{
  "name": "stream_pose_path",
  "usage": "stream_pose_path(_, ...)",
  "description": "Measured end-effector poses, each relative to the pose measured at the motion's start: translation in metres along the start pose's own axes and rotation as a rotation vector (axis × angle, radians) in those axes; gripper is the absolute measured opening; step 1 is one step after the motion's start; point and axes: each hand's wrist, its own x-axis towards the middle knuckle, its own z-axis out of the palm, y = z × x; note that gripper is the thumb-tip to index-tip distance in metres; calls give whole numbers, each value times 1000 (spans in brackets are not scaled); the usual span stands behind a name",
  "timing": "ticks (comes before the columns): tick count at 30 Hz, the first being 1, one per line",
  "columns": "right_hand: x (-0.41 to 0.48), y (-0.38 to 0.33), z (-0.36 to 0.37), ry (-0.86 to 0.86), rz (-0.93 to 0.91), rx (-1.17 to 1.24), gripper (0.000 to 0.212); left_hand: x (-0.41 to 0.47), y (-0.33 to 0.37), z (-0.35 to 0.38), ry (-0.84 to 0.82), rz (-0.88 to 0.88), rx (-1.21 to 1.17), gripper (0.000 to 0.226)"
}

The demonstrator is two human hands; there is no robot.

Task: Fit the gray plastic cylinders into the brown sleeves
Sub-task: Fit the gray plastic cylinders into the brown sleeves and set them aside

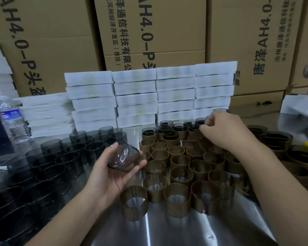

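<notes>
In the head view, the left hand (114,167) cups one gray cylinder (124,157) on its side, fingers and thumb curled round its wall. It is held above the steel table (185,231), just left of the brown sleeves (178,167).

The sleeves stand upright in close rows, most of them hollow. Those in the far rows already carry dark cylinders, the filled sleeves (167,134).

The right hand (226,130) reaches over that far corner with its fingers bent down onto a sleeve. Whether it grips anything cannot be told.

A crowd of loose gray cylinders (60,157) stands on the table's left side.

Behind them white foam trays (149,96) are stacked in columns, and a clear water bottle (11,119) with a blue label, its writing blurred, stands at far left.

Cardboard boxes (158,32) form the back wall, printed sideways with "AH4.0-P", "通信科技有限公" and "经济开发区(西区)". The right-hand box reads "唐泽AH4.0".
</notes>
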Motion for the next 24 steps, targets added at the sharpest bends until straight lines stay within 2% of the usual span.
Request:
stream_pose_path(6, -28, -42, 42, -37, -92, 612, 9, 2, 0, 4, 79, 47, 125, 59)
stream_pose_path(11, -48, -58, 65, -12, -152, 903, 9, 1, -2, 6, 57, 94, 258, 91)
stream_pose_path(13, -56, -61, 71, -11, -191, 922, 10, 0, -4, 5, -31, 103, 331, 94)
stream_pose_path(16, -64, -63, 77, 49, -274, 871, 7, -3, -6, 6, -159, 126, 438, 86)
stream_pose_path(20, -67, -65, 80, 95, -320, 863, 2, -3, -8, 4, -193, 124, 443, 93)
stream_pose_path(24, -70, -66, 82, 69, -340, 830, 4, -2, -9, 1, -181, 145, 447, 85)
